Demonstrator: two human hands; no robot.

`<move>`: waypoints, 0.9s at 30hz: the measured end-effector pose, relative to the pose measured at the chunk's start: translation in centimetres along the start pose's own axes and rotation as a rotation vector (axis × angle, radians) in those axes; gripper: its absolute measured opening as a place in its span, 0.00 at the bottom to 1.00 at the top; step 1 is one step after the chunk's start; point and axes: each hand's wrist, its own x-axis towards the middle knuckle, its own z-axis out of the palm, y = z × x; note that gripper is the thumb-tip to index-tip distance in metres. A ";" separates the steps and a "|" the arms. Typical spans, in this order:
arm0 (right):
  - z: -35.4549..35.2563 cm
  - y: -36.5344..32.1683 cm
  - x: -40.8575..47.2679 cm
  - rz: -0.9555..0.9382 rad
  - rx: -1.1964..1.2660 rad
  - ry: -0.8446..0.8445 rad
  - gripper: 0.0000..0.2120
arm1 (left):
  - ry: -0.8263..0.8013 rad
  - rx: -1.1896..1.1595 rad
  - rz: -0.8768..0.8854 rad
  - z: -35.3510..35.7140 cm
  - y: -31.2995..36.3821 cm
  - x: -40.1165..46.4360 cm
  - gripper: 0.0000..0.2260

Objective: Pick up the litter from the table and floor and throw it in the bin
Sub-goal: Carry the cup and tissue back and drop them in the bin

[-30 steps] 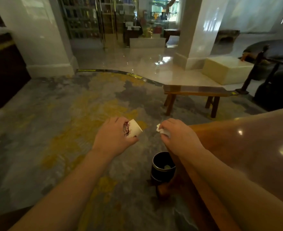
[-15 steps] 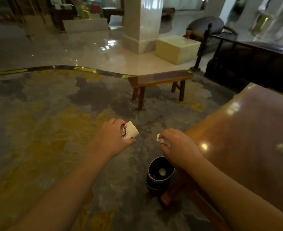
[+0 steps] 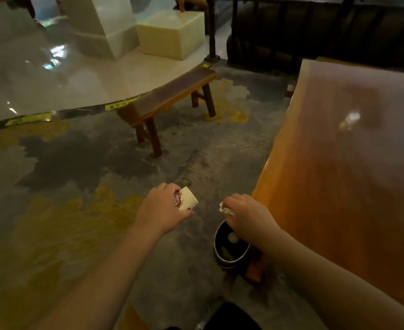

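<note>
My right hand (image 3: 248,216) hangs directly over the small dark bin (image 3: 230,251), fingers pinched on a crumpled white tissue (image 3: 225,209) that sticks out at the knuckles. The bin stands on the floor against the edge of the glossy wooden table (image 3: 353,177), and a pale scrap or two already lies inside it. My left hand (image 3: 161,211) is out to the left of the bin, above the grey-and-yellow carpet (image 3: 60,210), thumb and fingers closed round a small white paper cup (image 3: 188,201) with a dark red print, held on its side. Farther off a low wooden bench (image 3: 172,96) stands at the carpet's edge, with a cream block (image 3: 172,34) on the shiny floor beyond
</note>
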 end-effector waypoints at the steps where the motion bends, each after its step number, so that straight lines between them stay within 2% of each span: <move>1: 0.6 0.1 0.7 0.024 0.014 -0.012 0.05 | -0.026 0.005 -0.001 0.2 -0.2 0.9 0.31; 7: 3.7 0.8 5.0 0.178 0.093 -0.034 0.05 | -0.188 0.028 0.057 1.9 -1.7 8.8 0.30; 13: 8.7 1.3 6.3 0.347 0.146 -0.068 0.09 | -0.361 0.046 0.217 5.9 -1.9 17.1 0.27; 18: 13.1 0.8 7.6 0.686 0.193 -0.087 0.09 | -0.578 0.063 0.423 10.6 -1.4 24.0 0.24; 22: 16.4 0.2 8.7 1.005 0.303 -0.009 0.11 | -0.734 0.125 0.574 14.9 -1.2 27.6 0.23; 27: 22.8 1.1 9.0 1.335 0.462 0.066 0.07 | -0.862 0.249 0.720 22.4 -1.7 28.9 0.24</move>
